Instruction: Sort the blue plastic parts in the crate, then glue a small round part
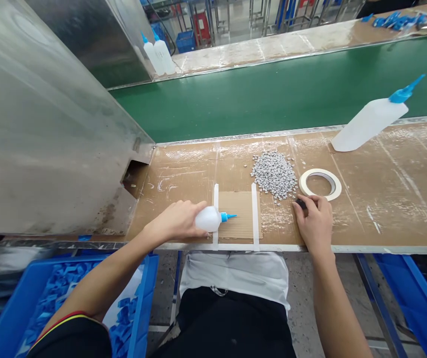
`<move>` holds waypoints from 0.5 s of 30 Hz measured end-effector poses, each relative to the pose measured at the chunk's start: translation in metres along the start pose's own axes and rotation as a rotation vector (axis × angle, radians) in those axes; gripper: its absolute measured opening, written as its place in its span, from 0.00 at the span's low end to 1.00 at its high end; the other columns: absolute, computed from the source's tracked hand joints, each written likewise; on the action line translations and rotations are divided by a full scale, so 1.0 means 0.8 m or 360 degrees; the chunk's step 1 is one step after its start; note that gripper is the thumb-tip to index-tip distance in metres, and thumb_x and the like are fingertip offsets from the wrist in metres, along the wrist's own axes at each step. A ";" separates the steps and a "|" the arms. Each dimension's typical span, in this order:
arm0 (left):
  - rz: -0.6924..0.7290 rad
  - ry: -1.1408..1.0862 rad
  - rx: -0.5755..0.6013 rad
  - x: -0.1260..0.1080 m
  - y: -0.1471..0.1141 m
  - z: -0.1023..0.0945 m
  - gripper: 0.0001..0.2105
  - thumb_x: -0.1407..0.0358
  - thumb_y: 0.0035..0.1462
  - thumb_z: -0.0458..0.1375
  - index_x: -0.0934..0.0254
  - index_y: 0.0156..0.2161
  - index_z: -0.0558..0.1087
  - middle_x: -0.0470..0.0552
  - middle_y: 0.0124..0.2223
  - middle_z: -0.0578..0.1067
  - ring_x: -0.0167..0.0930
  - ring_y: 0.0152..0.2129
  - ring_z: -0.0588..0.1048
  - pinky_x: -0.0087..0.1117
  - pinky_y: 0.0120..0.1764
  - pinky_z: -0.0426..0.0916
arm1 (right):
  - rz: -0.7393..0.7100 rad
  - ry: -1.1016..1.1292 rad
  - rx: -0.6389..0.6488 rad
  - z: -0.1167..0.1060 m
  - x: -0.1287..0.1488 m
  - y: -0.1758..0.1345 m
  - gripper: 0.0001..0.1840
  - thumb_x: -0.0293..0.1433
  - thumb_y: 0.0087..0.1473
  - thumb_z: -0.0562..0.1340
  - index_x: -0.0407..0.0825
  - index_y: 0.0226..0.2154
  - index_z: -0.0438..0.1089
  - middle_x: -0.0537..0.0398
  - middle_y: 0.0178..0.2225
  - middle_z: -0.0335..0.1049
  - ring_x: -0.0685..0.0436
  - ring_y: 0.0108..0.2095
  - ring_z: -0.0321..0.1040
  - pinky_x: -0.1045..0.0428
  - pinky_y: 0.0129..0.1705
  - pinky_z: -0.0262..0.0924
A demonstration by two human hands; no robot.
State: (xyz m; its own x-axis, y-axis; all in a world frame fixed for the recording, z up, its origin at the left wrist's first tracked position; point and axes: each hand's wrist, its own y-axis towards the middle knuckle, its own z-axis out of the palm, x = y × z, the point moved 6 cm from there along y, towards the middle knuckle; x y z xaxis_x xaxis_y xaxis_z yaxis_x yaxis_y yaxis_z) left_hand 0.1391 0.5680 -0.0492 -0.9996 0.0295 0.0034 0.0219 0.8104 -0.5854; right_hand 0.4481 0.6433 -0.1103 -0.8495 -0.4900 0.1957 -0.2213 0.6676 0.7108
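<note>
Factory line: bench, belt, steel housing.

Brown worktop (403, 189), scuffed with white streaks, runs along a green conveyor belt (273, 94); a 2nd brown bench (273, 47) lies beyond it. A large brushed-steel housing (42, 124) stands over the belt at left. Metal racks and a red item, possibly a crate (201, 24), show at far back, blurred. Grey speckled floor (310, 293) lies below, with blue bins (418, 298) under the bench. Light is even, with no hard shadows.
</note>
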 end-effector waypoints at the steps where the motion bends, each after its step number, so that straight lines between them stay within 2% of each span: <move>1: -0.0016 0.0017 0.0021 0.000 0.000 0.000 0.25 0.46 0.56 0.60 0.61 0.52 0.67 0.56 0.43 0.73 0.46 0.40 0.73 0.35 0.33 0.53 | -0.0001 0.0003 -0.0001 0.000 0.000 -0.001 0.18 0.36 0.64 0.58 0.37 0.43 0.75 0.43 0.40 0.63 0.40 0.41 0.59 0.47 0.44 0.58; 8: 0.0003 0.0086 0.0040 -0.004 -0.001 -0.002 0.25 0.45 0.57 0.59 0.62 0.51 0.67 0.56 0.43 0.74 0.47 0.43 0.72 0.37 0.36 0.56 | 0.0014 0.0016 -0.0024 -0.002 -0.001 -0.001 0.17 0.36 0.65 0.58 0.38 0.43 0.75 0.44 0.40 0.64 0.41 0.40 0.59 0.48 0.43 0.57; 15: 0.0012 0.0046 0.0029 -0.005 -0.001 -0.002 0.28 0.44 0.56 0.60 0.62 0.53 0.67 0.57 0.44 0.74 0.47 0.43 0.72 0.36 0.36 0.56 | -0.0086 0.0029 -0.0027 -0.007 0.005 0.003 0.12 0.32 0.64 0.59 0.39 0.42 0.74 0.48 0.41 0.68 0.42 0.39 0.58 0.48 0.43 0.55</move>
State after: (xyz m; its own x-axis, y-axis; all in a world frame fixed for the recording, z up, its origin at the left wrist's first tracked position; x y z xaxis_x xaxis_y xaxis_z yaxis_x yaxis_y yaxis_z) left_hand 0.1428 0.5684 -0.0476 -0.9984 0.0528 0.0219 0.0291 0.7992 -0.6003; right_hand 0.4471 0.6401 -0.1044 -0.8276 -0.5353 0.1690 -0.2582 0.6305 0.7320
